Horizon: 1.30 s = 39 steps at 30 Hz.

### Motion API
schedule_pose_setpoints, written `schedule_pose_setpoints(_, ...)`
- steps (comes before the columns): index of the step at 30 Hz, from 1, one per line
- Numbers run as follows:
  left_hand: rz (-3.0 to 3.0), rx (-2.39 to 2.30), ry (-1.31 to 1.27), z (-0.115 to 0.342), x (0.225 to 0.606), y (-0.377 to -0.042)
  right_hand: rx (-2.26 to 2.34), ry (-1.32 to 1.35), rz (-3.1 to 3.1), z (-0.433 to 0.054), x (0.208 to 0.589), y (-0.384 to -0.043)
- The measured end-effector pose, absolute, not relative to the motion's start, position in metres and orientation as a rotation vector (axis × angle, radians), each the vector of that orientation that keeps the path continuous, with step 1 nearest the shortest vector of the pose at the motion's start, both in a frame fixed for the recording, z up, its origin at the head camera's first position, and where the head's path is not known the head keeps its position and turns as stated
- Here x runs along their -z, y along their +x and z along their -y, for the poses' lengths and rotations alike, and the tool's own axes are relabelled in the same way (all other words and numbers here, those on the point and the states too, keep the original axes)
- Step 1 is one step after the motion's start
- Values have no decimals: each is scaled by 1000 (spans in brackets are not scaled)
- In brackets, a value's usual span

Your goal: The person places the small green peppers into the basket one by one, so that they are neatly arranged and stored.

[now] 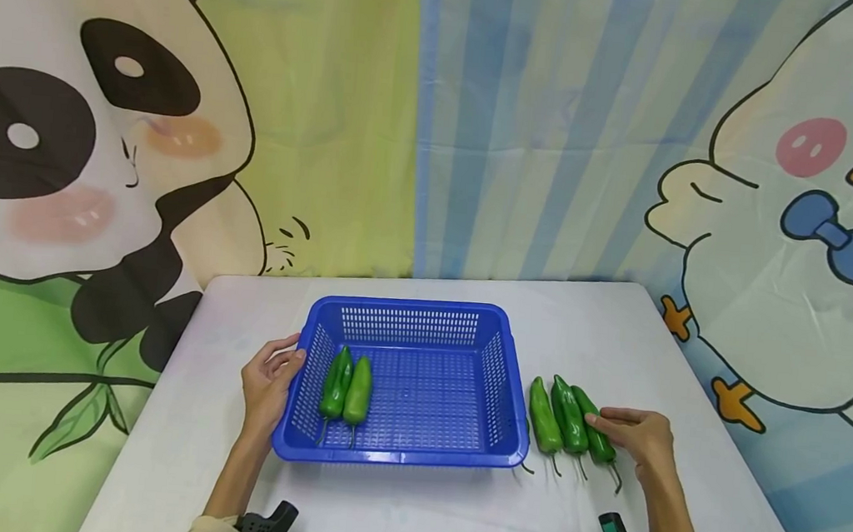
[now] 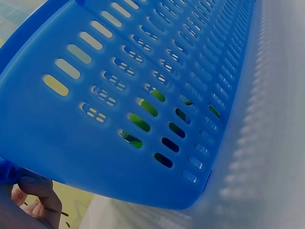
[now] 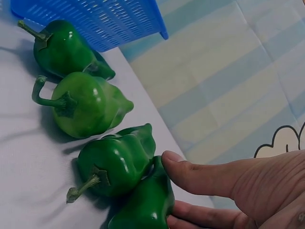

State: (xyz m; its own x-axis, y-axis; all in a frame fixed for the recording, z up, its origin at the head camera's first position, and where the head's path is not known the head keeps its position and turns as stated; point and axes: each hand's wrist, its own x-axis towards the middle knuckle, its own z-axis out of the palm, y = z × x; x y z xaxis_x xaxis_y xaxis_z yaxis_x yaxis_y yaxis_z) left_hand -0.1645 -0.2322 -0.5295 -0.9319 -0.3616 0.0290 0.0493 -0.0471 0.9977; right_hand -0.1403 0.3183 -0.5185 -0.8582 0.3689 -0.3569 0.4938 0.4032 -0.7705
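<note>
A blue plastic basket (image 1: pixel 396 457) with slotted walls sits on the table. Two green peppers (image 1: pixel 358 390) lie inside near its left wall. My left hand (image 1: pixel 267 383) holds the basket's left rim, its fingers curled at the edge in the left wrist view. To the right of the basket, several green peppers (image 3: pixel 93 105) lie in a row, one partly hidden by the basket in the head view. My right hand (image 1: pixel 634 437) is at the rightmost pepper (image 3: pixel 147 202), thumb by its tip and fingers extended along its far side, fingertips partly hidden.
The table (image 1: pixel 392 518) has a white cover. Behind it hangs a printed curtain (image 1: pixel 527 132) with a panda and a white bird. Black wrist straps (image 1: pixel 267 522) sit on both arms.
</note>
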Motion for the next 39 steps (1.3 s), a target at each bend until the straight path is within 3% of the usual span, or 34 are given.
schedule_pose_setpoints(39, 1937, 2065, 336, 232, 527, -164, 1462, 816, -2563, -312, 520, -138)
